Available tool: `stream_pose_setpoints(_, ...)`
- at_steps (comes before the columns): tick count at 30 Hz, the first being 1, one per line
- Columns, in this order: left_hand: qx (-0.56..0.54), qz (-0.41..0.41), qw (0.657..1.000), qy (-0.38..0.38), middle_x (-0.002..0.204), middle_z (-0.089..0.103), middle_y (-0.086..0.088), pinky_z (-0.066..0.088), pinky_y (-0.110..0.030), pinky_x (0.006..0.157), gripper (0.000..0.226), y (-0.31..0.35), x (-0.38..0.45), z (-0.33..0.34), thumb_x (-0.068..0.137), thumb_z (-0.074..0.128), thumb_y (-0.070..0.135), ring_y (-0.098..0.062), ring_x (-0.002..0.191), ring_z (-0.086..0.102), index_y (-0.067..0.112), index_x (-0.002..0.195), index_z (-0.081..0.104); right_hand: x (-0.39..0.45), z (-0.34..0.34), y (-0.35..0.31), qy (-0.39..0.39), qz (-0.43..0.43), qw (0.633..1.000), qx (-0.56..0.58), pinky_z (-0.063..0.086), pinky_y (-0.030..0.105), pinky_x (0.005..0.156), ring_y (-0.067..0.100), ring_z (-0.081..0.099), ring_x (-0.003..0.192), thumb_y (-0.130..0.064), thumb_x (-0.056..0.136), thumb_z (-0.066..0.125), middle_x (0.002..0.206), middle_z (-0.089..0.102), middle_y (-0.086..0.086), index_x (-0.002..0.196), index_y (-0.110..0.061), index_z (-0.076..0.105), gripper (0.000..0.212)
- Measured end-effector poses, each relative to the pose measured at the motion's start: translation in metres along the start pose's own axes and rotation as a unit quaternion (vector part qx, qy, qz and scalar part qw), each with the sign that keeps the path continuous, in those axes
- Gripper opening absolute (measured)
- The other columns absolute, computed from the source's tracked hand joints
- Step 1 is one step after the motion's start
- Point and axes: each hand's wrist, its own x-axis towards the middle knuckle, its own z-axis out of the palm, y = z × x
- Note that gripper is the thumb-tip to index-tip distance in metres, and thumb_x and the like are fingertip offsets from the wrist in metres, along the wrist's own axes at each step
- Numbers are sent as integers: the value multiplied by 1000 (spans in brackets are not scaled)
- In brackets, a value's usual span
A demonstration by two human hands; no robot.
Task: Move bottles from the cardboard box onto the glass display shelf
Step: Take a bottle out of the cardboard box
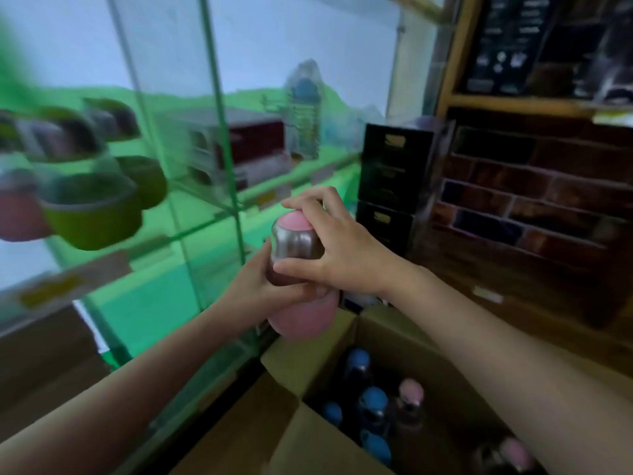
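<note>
Soft, even light falls on my view, with a strong green cast glowing through the glass display shelf (191, 231). Motion blur smears the green and pink containers (89, 207) at the left edge, and the wide lens bends the glass panes. The brick wall (527, 200) on my right is dim. My hands stay fairly sharp; the cardboard box (342, 437) interior lies in shadow.

Two bare forearms in view, entering from bottom-left and bottom-right. No sleeves visible up to frame edge. Left hand (260, 286) bare: no glove, ring or watch seen. Right hand (337, 253) likewise bare, wrist unadorned, no strap or band. Fingernails short, unpainted as far as blur allows. No markings seen on either arm. Rest of body out of frame; clothing cannot be told.
</note>
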Motion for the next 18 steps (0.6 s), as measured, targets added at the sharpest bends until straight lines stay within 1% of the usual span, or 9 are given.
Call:
stream_pose_setpoints(2,2,5,1000,29,108,72,-1,55,-33,87,64,20,-10,-24,60,80,30,-15,102,68,22,119,57,16,-5,-27,12,-36,999,15,24,13,100,9,35,123,-44,76,72,132,29,-1,138,-20,38,75)
stream_pose_setpoints(3,4,5,999,50,108,72,-2,55,-36,89,62,30,-18,-37,61,80,29,-17,103,68,20,118,58,24,-6,-42,15,-51,998,27,25,15,101,7,35,123,-44,76,72,133,29,-3,138,-21,38,74)
stream_pose_setpoints(4,5,7,997,71,105,73,-1,55,-34,88,59,40,-27,-51,62,81,26,-16,101,68,18,116,58,32,-7,-58,18,-68,997,37,26,18,103,7,35,124,-45,77,71,133,29,-3,138,-22,37,74)
stream_pose_setpoints(7,20,24,992,124,88,73,15,52,-13,70,46,70,-54,-92,66,81,16,3,84,67,19,106,59,55,-5,-107,24,-120,991,58,29,21,105,7,36,125,-44,78,70,135,29,-3,141,-22,33,77)
stream_pose_setpoints(9,35,29,987,156,90,73,16,52,-12,69,47,88,-77,-120,64,79,17,3,84,68,25,106,60,68,-1,-139,18,-157,985,62,27,21,107,7,35,128,-42,79,69,138,29,-3,143,-21,31,77)
stream_pose_setpoints(11,56,24,981,182,100,73,12,55,-18,75,57,102,-98,-143,57,80,31,-3,92,69,29,110,60,79,4,-166,5,-190,980,57,22,21,110,8,29,134,-40,82,67,143,26,-1,144,-20,28,77)
stream_pose_setpoints(14,77,8,969,236,102,73,9,57,-25,78,69,109,-122,-177,48,78,44,-9,94,70,29,113,59,93,14,-198,-25,-214,975,47,15,28,117,12,15,143,-41,85,62,154,14,2,148,-21,18,80)
stream_pose_setpoints(17,84,-20,950,300,106,72,1,55,-38,88,74,106,-137,-205,44,78,47,-16,98,69,29,113,58,99,28,-219,-47,-222,973,36,15,31,117,17,14,144,-43,87,59,156,7,0,149,-26,12,80)
stream_pose_setpoints(18,86,-29,943,319,107,71,0,54,-39,90,74,105,-139,-212,41,77,50,-17,98,68,31,110,57,100,31,-223,-51,-224,973,33,16,31,116,17,15,144,-43,87,58,155,6,-1,149,-27,12,78)
